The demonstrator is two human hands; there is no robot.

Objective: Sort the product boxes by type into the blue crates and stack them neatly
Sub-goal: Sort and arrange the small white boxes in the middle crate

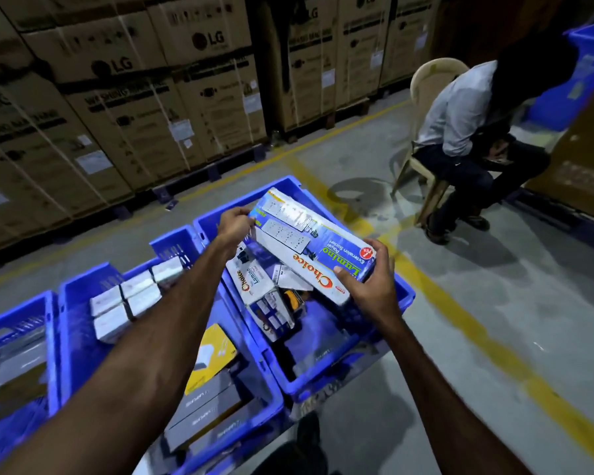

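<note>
- A far-left blue crate, its ribbed plastic wall catching the light, held contents too dim to make out.
- The middle crate carried a tidy block of small silver-white boxes at its far end; nearer lay a glossy yellow box and flat grey cartons stacked side by side.
- The left hand pinched the far end of a long cardboard extension-socket box, fingers curled over its edge, thumb hidden.
- That box, printed blue and white with "Choice" in red lettering and partly wrapped in shiny film, hung tilted above the right-hand crate, clear of the jumble beneath.
- Below it, a second Choice box of the same print leaned among smaller mixed cartons, unsorted.
- The right hand gripped the near end, thumb pressed on the printed face, other fingers wrapped under.
- The step in hand appeared to be lifting one socket box out for sorting; next it would likely need carrying level to a crate of its own kind and laying flat and square.
- At right, a person sat hunched on a pale plastic chair on the concrete floor, beyond a yellow painted line.
</note>
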